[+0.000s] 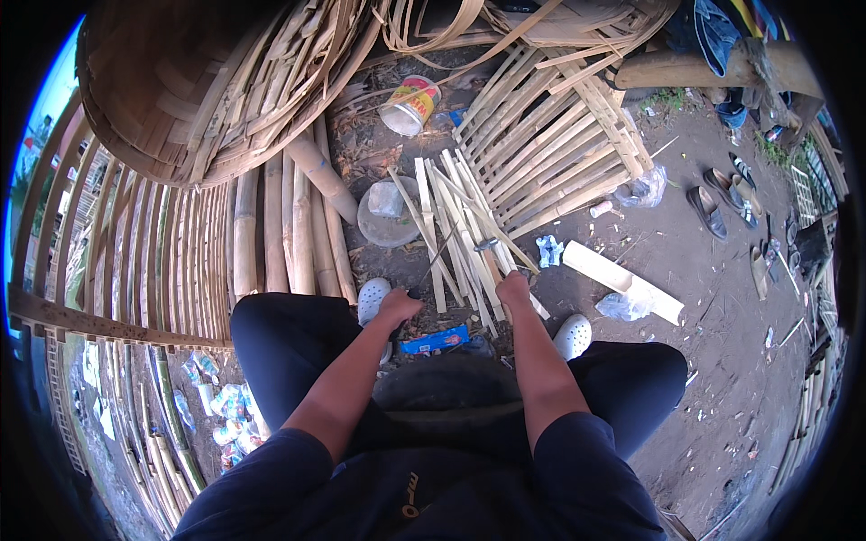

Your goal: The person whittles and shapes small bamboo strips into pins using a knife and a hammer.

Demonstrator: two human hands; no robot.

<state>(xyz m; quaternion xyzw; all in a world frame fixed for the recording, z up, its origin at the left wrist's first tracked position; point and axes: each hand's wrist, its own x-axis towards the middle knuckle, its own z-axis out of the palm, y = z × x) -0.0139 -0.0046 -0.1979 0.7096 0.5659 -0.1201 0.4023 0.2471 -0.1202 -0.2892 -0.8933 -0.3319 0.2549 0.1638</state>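
Between my knees lies a loose pile of split bamboo strips (462, 234). My right hand (512, 290) is closed round the handle of a hammer (487, 244), whose dark head rests over the strips. At the pile's left side, my left hand (399, 307) is a closed fist. From it a thin, dark, blade-like tool (437, 259) slants up toward the strips; its exact kind is unclear. A blue plastic wrapper (435, 341) lies on the ground just below the pile, between my two white clogs.
Beyond the pile lies a slatted bamboo panel (550, 135). A round stone base (390, 216) and bamboo poles (302, 230) stand left, below a large woven basket (225, 90). A split bamboo half (622, 281), litter and sandals (708, 212) lie right. A printed bucket (410, 105) stands at the back.
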